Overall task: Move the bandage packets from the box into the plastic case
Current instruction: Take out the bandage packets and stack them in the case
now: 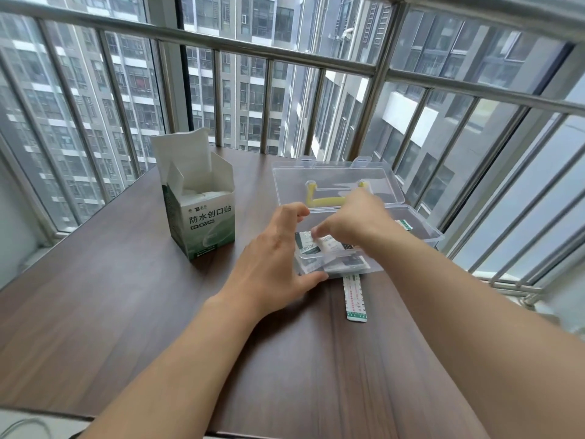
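A green and white bandage box (202, 220) stands upright with its top flaps open on the dark wooden table (126, 305). To its right lies a clear plastic case (421, 229), lid folded back, yellow handle (326, 201) showing through the lid. Several bandage packets (329, 248) lie inside the case. My right hand (351, 220) reaches into the case and its fingertips pinch a packet. My left hand (275, 258) holds the case's near left corner, thumb along the front wall. One bandage strip (356, 296) lies on the table, its end under the case's front.
A metal railing (285, 55) with vertical bars runs close behind the table and along its right side. Tall buildings show beyond it. A cable (25, 426) lies at the lower left past the table's edge.
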A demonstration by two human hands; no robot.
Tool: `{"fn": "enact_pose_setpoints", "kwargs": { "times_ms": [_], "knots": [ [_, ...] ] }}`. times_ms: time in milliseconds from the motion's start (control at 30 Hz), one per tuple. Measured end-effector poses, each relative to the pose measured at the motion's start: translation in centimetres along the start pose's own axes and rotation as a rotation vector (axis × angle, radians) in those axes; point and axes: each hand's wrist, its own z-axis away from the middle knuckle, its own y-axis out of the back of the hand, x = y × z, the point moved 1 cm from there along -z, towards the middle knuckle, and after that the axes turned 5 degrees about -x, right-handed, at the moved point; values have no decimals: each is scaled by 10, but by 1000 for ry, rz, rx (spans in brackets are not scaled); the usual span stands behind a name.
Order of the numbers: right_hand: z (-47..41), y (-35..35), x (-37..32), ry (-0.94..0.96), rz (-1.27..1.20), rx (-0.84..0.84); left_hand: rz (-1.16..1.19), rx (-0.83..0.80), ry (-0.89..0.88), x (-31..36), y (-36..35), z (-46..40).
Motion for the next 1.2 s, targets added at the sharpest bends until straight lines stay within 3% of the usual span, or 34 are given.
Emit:
{"fn": "enact_pose_setpoints", "kwargs": {
  "times_ms": [167,367,467,600,700,967,1200],
  "knots": [
    [-7,5,3,85,78,138,-17,1,-4,0,-1,-1],
    [2,12,6,187,126,81,-44,5,-15,-3,-3,-1],
    [7,20,6,218,118,-11,-96,-15,-25,-3,-2,-1],
    [-3,28,9,176,72,-297,-178,-34,-25,-3,-2,-2],
    [-19,26,17,141,40,-400,-190,-44,-19,-3,-3,-2],
    [-41,31,44,160,-204,-506,-215,-28,-11,-1,-3,-2],
    [-49,64,57,83,-267,-556,-226,-17,-12,-1,-4,-2]
  ]
}}
